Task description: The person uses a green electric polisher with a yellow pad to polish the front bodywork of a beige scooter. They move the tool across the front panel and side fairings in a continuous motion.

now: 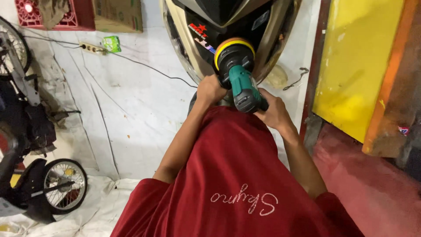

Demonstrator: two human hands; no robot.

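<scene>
Head view, looking down over a red shirt (237, 184). Both hands meet at a green and black power polisher (241, 83). Left hand (209, 90) is clenched around the tool's near-left side, just behind the head. Right hand (274, 112) is wrapped on the rear grip of the body, fingers closed under it. The polisher points away from the person; its yellow-edged round pad (233, 48) lies just beyond the hands and presses against the beige and black scooter body panel (193, 48); exact contact face is hidden by the tool head.

Beyond the left hand, well apart: a power strip (92, 48) on the whitish sheeted floor (131, 109), with a cable running toward the scooter, and a small green packet (112, 44) just beside the strip. Far left of the left arm: a dark motorcycle (26, 127) with a spoked wheel (65, 184). To the right of the right hand: a yellow panel (351, 66), with reddish floor (372, 188) below it.
</scene>
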